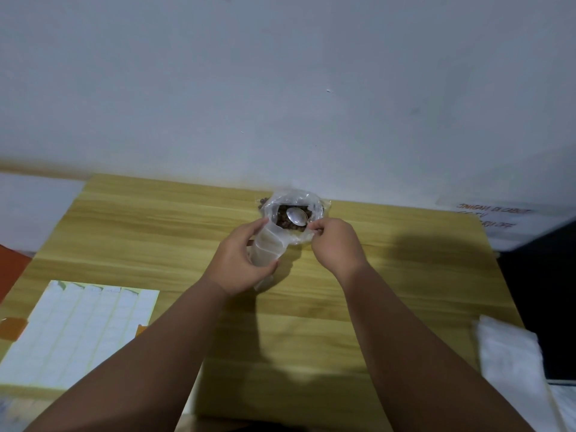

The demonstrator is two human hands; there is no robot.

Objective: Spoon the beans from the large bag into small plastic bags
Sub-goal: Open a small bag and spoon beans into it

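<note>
A large clear bag (314, 202) of dark brown beans (282, 218) stands open at the table's far edge, against the wall. A metal spoon (297, 216) lies bowl-up on the beans inside it. Just in front, a small clear plastic bag (269, 244) is held between both hands. My left hand (243, 260) wraps around its body. My right hand (336, 244) pinches its top edge with thumb and finger, pulling the mouth to the right. No beans show inside the small bag.
A wooden table (156, 232) runs to the white wall. A sheet of white labels (78, 335) lies at the front left. A stack of white plastic bags (514, 363) sits at the right edge, beside a dark object (542, 291).
</note>
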